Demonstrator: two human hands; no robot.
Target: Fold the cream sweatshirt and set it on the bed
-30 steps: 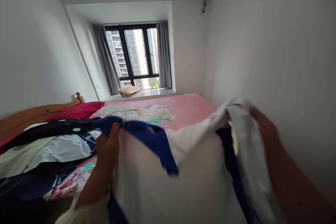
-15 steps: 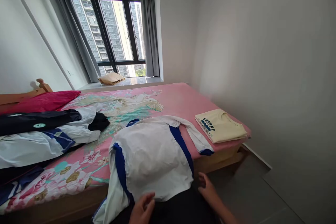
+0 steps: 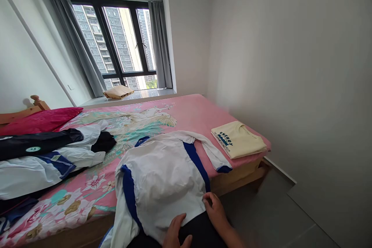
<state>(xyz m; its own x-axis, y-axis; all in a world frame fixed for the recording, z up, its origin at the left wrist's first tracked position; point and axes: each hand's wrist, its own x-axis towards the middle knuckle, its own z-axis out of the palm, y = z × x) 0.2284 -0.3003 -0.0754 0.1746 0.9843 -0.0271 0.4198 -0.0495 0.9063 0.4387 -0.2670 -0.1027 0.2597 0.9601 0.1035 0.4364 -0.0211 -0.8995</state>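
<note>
A white long-sleeved top (image 3: 168, 174) with blue side panels lies spread over the bed's near edge, its lower part hanging down onto my dark-clothed lap. One sleeve reaches right across the pink sheet; the other drops at the left. My right hand (image 3: 216, 214) is at the top's right lower edge, fingers curled and pinched on the fabric. Close to the bottom hem, my left hand (image 3: 176, 233) is open, thumb and fingers apart, partly cut off by the frame's bottom. Whether its fingertips touch the cloth I cannot tell.
A folded cream T-shirt (image 3: 238, 139) with dark lettering sits at the bed's right corner. Black, white and blue clothes (image 3: 31, 170) are heaped at the left, before a red pillow (image 3: 43, 119). Beige folded cloth (image 3: 118, 92) rests on the windowsill. A wall borders the right.
My right hand has moved left onto the top's lower edge. My left hand has shifted right along the hem. The view has turned slightly, moving the scene left.
</note>
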